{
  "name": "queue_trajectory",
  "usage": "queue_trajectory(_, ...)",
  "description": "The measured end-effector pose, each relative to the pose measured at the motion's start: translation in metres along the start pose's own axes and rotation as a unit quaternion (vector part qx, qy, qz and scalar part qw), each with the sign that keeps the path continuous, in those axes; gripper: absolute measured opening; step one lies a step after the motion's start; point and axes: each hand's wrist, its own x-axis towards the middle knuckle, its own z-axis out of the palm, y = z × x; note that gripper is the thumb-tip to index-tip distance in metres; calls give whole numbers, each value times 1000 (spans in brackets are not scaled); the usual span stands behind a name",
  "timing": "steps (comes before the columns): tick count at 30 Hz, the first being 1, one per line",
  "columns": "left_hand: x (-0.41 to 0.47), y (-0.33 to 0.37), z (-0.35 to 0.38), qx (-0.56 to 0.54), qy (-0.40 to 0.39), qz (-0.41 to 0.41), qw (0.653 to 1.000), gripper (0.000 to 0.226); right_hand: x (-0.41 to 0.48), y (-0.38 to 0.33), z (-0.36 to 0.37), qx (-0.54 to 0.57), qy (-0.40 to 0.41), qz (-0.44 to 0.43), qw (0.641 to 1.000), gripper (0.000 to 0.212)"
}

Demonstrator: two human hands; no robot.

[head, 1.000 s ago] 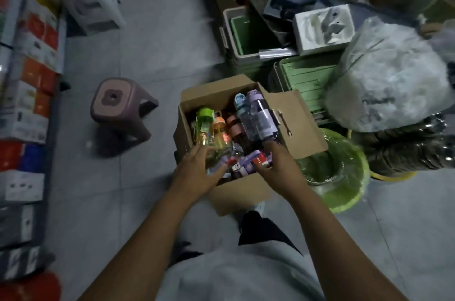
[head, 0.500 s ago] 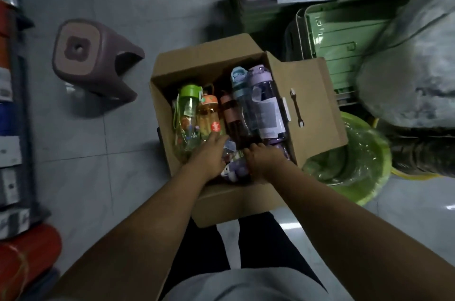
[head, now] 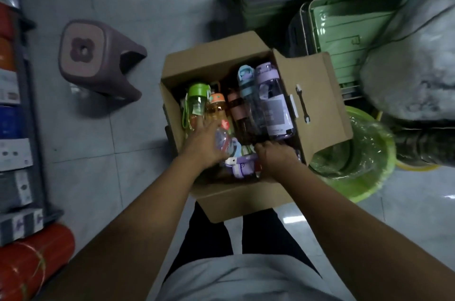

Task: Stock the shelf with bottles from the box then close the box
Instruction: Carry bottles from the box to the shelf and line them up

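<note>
Grey floor; box (head: pixel 246 202); left fingers (head: pixel 200 126) wide on clear bottle (head: pixel 222 139), right fingers' (head: pixel 263 147) hold unclear.

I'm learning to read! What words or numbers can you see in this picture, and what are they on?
Nothing here reads clearly.
Grey label on the purple bottle: print too blurred.
Red sticker on the orange bottle: too small.
Labels on the shelf boxes: blurred.
The box flap: a dark spanner-shaped mark, no words.

1 box (head: pixel 246 202), 5 upright bottles (head: pixel 273 103), 2 hands (head: pixel 204 145), 1 stool (head: pixel 83 48).
</note>
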Motion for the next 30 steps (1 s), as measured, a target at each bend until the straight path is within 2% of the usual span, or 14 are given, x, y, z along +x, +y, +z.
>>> queue_trajectory(5,-69,0,-54,-121,69,-65,988,82,-55,-8,-35,131,-11,18,991,66)
queue_trajectory(8,-101,-10,-77,-241,112,-147,953,75,-84,-7,-51,279,-4,29,960,62)
queue_trajectory(9,-109,-15,-83,-323,116,-169,924,75,-94,-8,-57,345,7,28,938,59)
queue_trajectory(10,-116,-20,-89,-435,110,-181,875,73,-103,-10,-62,413,23,23,910,53)
queue_trajectory(13,-141,-22,-105,-709,18,-151,688,46,-131,-32,-78,593,98,-4,799,34)
queue_trajectory(14,-149,-20,-108,-745,-12,-129,654,42,-139,-42,-84,646,117,-10,754,35)
queue_trajectory(15,-155,-18,-111,-761,-28,-112,639,41,-146,-51,-88,692,129,-17,710,44)
queue_trajectory(17,-161,-15,-115,-772,-50,-87,627,45,-157,-65,-95,754,141,-36,640,54)
queue_trajectory(19,-165,-11,-118,-775,-74,-77,623,67,-167,-76,-103,786,137,-50,601,51)
queue_trajectory(20,-166,-9,-118,-779,-87,-74,617,80,-171,-79,-106,794,133,-58,591,51)
queue_trajectory(22,-171,-3,-120,-784,-108,-55,609,87,-177,-85,-110,798,128,-80,584,57)
queue_trajectory(24,-178,1,-124,-784,-116,-37,608,83,-183,-93,-114,801,125,-91,579,62)
queue_trajectory(27,-189,8,-130,-788,-82,-24,610,79,-190,-103,-123,815,113,-117,556,52)
queue_trajectory(30,-211,17,-136,-800,-23,3,599,55,-190,-110,-132,816,96,-144,552,59)
